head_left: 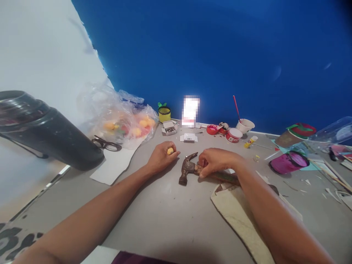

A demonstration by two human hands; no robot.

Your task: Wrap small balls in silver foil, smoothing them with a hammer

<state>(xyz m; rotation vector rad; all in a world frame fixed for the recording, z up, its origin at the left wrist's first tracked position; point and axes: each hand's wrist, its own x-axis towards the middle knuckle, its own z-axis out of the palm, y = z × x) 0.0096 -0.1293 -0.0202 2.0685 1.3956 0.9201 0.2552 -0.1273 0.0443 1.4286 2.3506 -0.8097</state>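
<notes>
My left hand (pixel 160 157) rests low over the grey table, its fingers closed on a small rounded yellow piece (pixel 170 150); most of that piece is hidden by the fingers. To the right lies a worn claw hammer (pixel 188 168) with a dark, rusty head pointing left. My right hand (pixel 216 160) grips its handle just behind the head, thumb and fingers closed around it. The handle runs off to the right beneath my forearm. A cream cloth (pixel 236 209) lies partly under that arm.
A small open box of metal bits (pixel 169 129) and a white box (pixel 189 137) stand ahead. A tall black bottle (pixel 55 132), eyeglasses (pixel 111 146) and a plastic bag (pixel 123 117) are left. Red tub (pixel 234 135), paper cup (pixel 245 125), magenta cup (pixel 286 163) and scraps lie right.
</notes>
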